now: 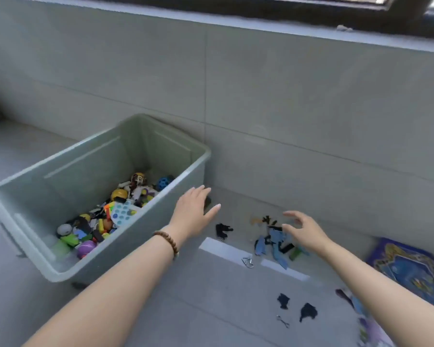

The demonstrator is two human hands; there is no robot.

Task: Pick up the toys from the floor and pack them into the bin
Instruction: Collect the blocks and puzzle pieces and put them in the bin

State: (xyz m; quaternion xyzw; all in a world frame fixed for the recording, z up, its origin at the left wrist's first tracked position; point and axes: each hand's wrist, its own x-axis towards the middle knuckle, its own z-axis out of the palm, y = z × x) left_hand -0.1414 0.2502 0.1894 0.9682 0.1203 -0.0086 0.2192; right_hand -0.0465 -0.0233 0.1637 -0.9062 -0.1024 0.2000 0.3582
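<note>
While both bare forearms stretch forward over the matte grey tile floor [211,304], the left hand [193,211] lies flat beside the near right corner of the bin [125,249], fingers straight and slightly spread, holding nothing; whether it touches the plastic I cannot tell. A bracelet of round brown wooden beads [167,240] circles that wrist. The bin is a smooth, pale green rectangular tub with a rolled rim, and a jumble of glossy toys [105,221] covers part of its bottom. The right hand [306,231], somewhat blurred, hovers with loosely curved, parted fingers over a scatter of flat blue and black pieces [273,244], gripping none of them. Near them on the floor lie a jagged black piece [222,230], a bent wire puzzle [247,262] and a printed blue box [411,269].
</note>
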